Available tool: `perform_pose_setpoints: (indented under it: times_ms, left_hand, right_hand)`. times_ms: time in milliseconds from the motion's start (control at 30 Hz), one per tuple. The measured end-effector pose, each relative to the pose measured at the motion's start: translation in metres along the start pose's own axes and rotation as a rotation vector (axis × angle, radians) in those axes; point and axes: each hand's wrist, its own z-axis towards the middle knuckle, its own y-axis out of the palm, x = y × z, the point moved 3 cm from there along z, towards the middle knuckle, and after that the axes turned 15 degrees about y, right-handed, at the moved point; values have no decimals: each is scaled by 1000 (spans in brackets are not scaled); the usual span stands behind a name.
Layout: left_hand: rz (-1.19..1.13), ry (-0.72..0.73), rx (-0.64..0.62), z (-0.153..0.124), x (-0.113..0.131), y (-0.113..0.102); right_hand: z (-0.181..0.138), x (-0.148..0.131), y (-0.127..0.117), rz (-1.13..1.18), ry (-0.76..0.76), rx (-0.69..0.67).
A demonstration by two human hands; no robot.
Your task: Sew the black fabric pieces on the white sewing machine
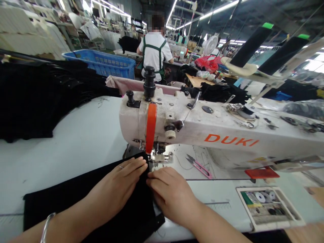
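A piece of black fabric lies on the sewing machine table, its far corner at the needle area of the white sewing machine. My left hand rests flat on the fabric, fingers stretched toward the presser foot. Just right of it, my right hand has its fingers curled and pinched at the fabric's right edge. The needle tip is hidden behind an orange guard strip. Pink-handled thread snips lie on the machine bed, right of the presser foot, touched by neither hand.
Stacked black fabric covers the table's left side. A recessed tray with bobbins sits at right. Beyond the machine are a blue crate and a person with their back turned. Black thread cones stand at upper right.
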Motion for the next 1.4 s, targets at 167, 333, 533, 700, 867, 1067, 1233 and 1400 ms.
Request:
perform_pose_setpoints:
  times_ms: [167, 333, 533, 700, 867, 1067, 1233, 1400]
  left_hand:
    - [-99, -64, -44, 4, -14, -2]
    - [-140, -82, -128, 13, -13, -6]
    - [-168, -110, -55, 2, -12, -8]
    - [-178, -70, -21, -6, -16, -7]
    - [-197, -78, 10, -4, -17, -5]
    - [-170, -26, 45, 1, -17, -9]
    - [-158, -3, 68, 2, -17, -10]
    - [-53, 47, 85, -12, -19, -7]
  right_hand:
    - [2, 5, -4, -5, 4, 16]
    - [1, 1, 3, -68, -83, -66]
    - [8, 7, 5, -33, 57, -19]
    - [9, 10, 9, -56, 92, -35]
    - [11, 7, 10, -79, 83, -92]
    - [13, 6, 8, -25, 110, -65]
    - [13, 6, 9, -47, 72, -77]
    - [13, 6, 7, -30, 95, -91]
